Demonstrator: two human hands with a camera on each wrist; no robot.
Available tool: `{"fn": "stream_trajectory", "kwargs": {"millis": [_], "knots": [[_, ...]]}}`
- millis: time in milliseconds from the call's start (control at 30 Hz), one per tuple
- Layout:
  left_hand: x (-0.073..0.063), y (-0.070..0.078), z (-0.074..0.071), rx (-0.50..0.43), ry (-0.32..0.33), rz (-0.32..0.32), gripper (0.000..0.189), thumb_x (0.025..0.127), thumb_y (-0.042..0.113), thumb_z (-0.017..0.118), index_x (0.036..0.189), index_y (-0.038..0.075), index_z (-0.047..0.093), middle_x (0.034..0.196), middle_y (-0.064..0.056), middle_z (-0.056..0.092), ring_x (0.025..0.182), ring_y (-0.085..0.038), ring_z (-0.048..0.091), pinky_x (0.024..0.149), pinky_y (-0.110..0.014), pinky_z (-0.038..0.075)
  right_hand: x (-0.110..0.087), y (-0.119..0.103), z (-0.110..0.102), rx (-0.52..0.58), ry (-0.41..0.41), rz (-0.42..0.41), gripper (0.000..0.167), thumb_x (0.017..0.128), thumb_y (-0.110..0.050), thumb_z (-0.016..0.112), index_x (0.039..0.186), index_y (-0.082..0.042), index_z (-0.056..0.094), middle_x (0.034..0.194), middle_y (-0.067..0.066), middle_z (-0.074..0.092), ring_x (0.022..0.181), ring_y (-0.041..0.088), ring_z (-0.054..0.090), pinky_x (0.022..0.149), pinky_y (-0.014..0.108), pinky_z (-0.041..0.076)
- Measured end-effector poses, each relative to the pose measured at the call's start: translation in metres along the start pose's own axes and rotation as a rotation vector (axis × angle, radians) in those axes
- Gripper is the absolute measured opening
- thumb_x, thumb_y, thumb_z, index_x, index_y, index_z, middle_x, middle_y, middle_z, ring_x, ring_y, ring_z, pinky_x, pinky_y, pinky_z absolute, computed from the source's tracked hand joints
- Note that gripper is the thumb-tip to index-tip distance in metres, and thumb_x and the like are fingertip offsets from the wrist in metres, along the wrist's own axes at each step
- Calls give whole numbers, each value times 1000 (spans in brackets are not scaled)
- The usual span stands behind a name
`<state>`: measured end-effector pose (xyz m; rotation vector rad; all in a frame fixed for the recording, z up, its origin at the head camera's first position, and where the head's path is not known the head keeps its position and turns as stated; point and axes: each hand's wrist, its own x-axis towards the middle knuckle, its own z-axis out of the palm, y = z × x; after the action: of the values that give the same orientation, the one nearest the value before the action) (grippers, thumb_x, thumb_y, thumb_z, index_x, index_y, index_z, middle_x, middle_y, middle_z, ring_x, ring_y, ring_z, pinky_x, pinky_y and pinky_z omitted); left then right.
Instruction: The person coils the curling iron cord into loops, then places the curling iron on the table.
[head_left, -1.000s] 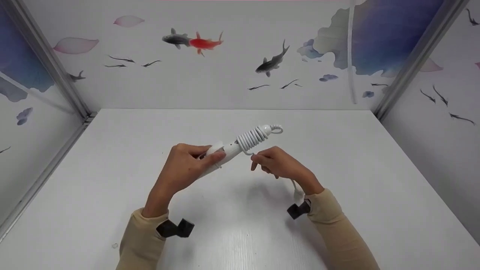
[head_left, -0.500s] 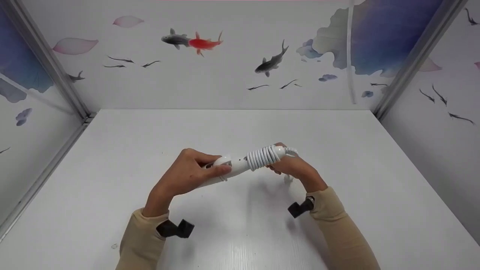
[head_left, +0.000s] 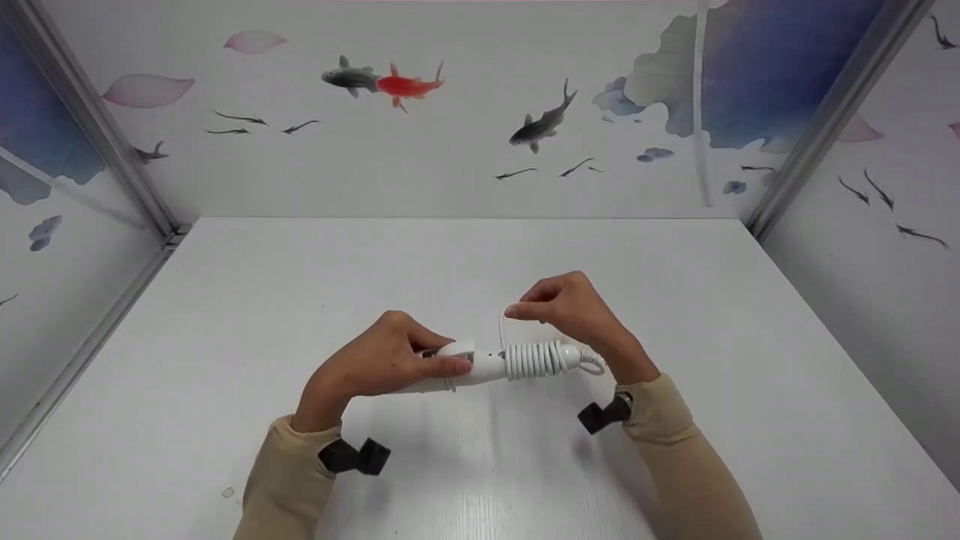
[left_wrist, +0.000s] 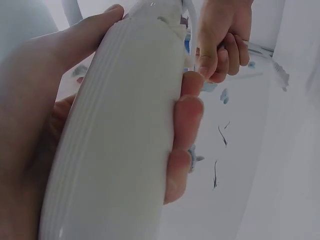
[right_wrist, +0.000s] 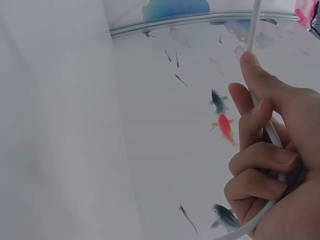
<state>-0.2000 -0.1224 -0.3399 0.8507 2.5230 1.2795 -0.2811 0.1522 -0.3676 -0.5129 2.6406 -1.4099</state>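
Observation:
A white curling iron (head_left: 491, 367) lies nearly level above the table, its cord (head_left: 534, 361) wound in several turns round the handle. My left hand (head_left: 394, 360) grips the body, thumb along the near side; the left wrist view shows fingers curled round the ridged white casing (left_wrist: 120, 115). From the coils a free stretch of cord rises to my right hand (head_left: 574, 307), which pinches it between thumb and fingers above the handle. In the right wrist view the cord (right_wrist: 254, 27) runs through the curled fingers of that hand. At the handle's tip the cord makes a small loop.
Beneath both hands spreads a white table (head_left: 480, 480). A back wall (head_left: 465, 165) printed with fish and petals stands behind it, with side walls left and right. Black camera mounts (head_left: 360, 456) sit on both wrists.
The curling iron has swung from slanting up to the right to nearly level, its handle end lowered toward me. My right hand has carried the cord beneath the handle and up over its far side.

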Motion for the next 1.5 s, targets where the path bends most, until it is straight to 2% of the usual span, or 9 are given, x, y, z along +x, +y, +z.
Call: {"fn": "stream_trajectory", "kwargs": {"millis": [200, 467, 567, 800, 967, 1100, 1233, 1367, 1500], "knots": [[1, 0, 5, 53, -67, -25, 23, 87, 43, 75, 93, 22, 83, 75, 6, 74, 64, -7, 58, 61, -23, 47, -8, -9, -10, -22, -17, -24, 21, 78, -34, 86, 83, -15, 80, 80, 1, 72, 75, 17, 56, 68, 32, 47], [4, -1, 11, 95, -79, -135, 28, 86, 48, 74, 86, 21, 83, 72, 8, 73, 66, -8, 58, 61, -28, 48, -21, -26, -16, -85, 16, -103, 16, 79, -30, 85, 83, -16, 80, 76, 1, 70, 70, 18, 52, 61, 27, 43], [5, -2, 12, 96, -86, -149, 29, 87, 49, 73, 83, 22, 82, 70, 7, 72, 66, -9, 58, 61, -28, 48, -29, -34, -16, -117, 14, -140, 14, 80, -29, 84, 83, -16, 79, 76, 0, 70, 68, 17, 51, 60, 26, 43], [4, -4, 9, 74, -32, -221, 33, 87, 51, 72, 93, 20, 83, 77, 5, 74, 71, -12, 61, 66, -30, 50, -46, -52, -15, -134, 63, -237, 6, 82, -22, 82, 82, -17, 79, 73, -2, 68, 62, 15, 47, 57, 22, 40], [3, -4, 7, 96, 0, -236, 37, 88, 51, 72, 98, 17, 82, 80, 3, 75, 72, -13, 62, 66, -30, 51, -50, -59, -13, -124, 70, -272, 7, 85, -22, 81, 85, -15, 79, 75, -3, 70, 63, 16, 47, 58, 22, 38], [6, -2, 9, 138, 80, -269, 40, 88, 51, 72, 104, 15, 81, 86, 0, 76, 72, -13, 63, 66, -28, 50, -49, -61, -11, -112, 59, -295, 6, 86, -21, 80, 87, -15, 80, 78, -2, 71, 63, 16, 48, 58, 22, 41], [9, 0, 11, 169, 218, -317, 45, 87, 52, 72, 110, 13, 79, 93, -3, 76, 74, -14, 61, 64, -27, 48, -48, -61, -9, -107, 52, -304, 10, 91, -21, 74, 94, -12, 79, 79, 0, 69, 63, 16, 49, 57, 22, 41], [11, 0, 11, 182, 368, -350, 47, 88, 51, 71, 113, 11, 78, 96, -6, 76, 76, -17, 63, 63, -28, 48, -48, -60, -8, -96, 44, -286, 17, 98, -22, 66, 102, -10, 77, 77, 1, 60, 62, 12, 45, 57, 22, 37], [10, 0, 11, 171, 463, -378, 53, 89, 53, 70, 119, 9, 75, 104, -11, 76, 84, -21, 66, 68, -32, 52, -47, -59, -7, -72, 20, -291, 20, 102, -22, 60, 105, -9, 75, 76, 2, 56, 60, 10, 40, 57, 23, 35]]}}
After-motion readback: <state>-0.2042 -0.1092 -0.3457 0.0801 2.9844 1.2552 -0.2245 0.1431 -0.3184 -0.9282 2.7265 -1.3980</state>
